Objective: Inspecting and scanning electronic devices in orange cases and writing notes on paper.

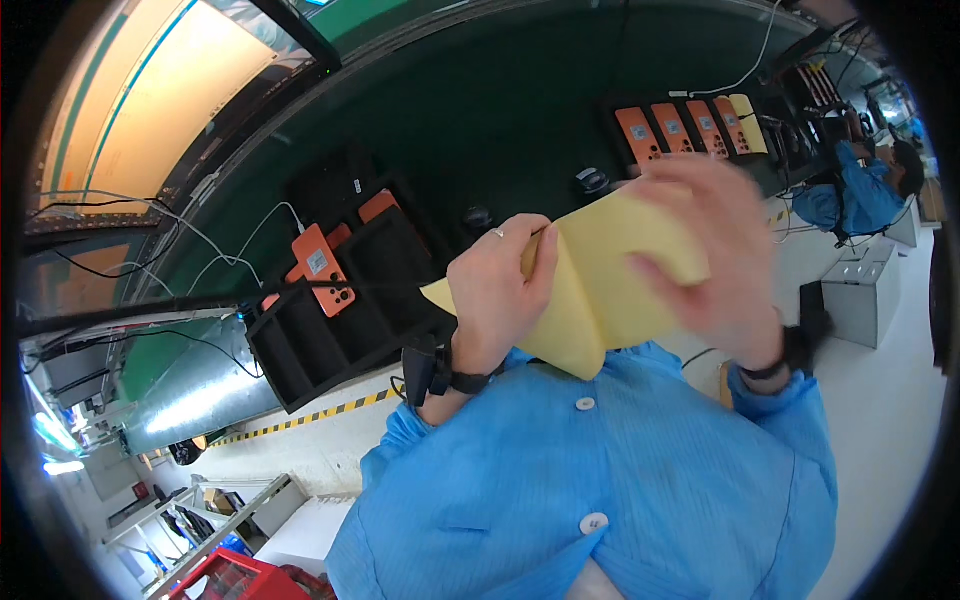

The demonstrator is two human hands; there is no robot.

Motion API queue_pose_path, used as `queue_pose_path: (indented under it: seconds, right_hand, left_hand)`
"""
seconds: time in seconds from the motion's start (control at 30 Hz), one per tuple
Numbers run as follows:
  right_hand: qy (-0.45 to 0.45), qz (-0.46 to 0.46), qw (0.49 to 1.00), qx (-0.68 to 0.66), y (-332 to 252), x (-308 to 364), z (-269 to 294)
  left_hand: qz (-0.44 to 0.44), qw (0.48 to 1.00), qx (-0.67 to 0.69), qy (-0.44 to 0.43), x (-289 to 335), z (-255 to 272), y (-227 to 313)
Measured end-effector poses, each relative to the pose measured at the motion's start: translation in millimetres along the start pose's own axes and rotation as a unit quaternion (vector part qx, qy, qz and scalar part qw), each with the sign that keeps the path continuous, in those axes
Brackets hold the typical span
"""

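Left hand (500, 290): fingers clamped on yellow sheet (575, 330)
Right hand (712, 240): super blurry, can't tell if fingers grip
Orange phone (322, 270): on black tray (322, 348)

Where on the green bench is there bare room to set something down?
The widest bare patch of green bench lies between the black trays on the left and the row of orange phones on the right. It's crowded around those trays: more phones and a white cable.

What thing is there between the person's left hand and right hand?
In the head view, a creased yellow sheet spans between the left hand and the right hand, which is blurred.
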State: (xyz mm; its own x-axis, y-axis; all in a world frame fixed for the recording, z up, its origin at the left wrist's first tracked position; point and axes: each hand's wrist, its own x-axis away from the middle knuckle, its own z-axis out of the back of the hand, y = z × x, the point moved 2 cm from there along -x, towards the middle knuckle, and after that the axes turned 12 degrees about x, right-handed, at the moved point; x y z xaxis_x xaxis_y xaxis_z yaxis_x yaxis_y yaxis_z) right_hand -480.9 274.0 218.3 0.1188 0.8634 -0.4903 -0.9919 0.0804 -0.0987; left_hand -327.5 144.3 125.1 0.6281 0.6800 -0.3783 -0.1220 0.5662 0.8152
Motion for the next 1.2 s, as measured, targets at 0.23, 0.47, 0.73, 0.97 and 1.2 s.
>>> queue_pose_path:
  seconds: [0.23,0.47,0.73,0.97,1.2]
  right_hand:
    - [-0.162,0.106,0.966,-0.17,38.0,-40.0,-61.9]
    - [-0.186,0.15,0.939,-0.247,83.7,-48.1,-65.7]
    - [0.036,0.242,0.955,-0.17,118.5,-41.2,-63.8]
    - [0.004,0.118,0.983,-0.143,160.3,-35.6,-60.7]
    - [-0.21,-0.318,0.625,-0.682,195.2,1.6,-117.6]
  left_hand:
    - [0.018,0.999,0.028,0.003,-20.1,-12.7,19.9]
    - [-0.018,1.0,0.002,0.014,-43.4,-47.2,35.1]
    - [0.17,0.943,0.269,-0.094,-68.2,-76.7,25.6]
    - [0.172,0.947,0.268,-0.036,-69.2,-67.8,30.1]
    - [0.127,0.967,0.222,-0.007,-74.7,-37.1,21.0]
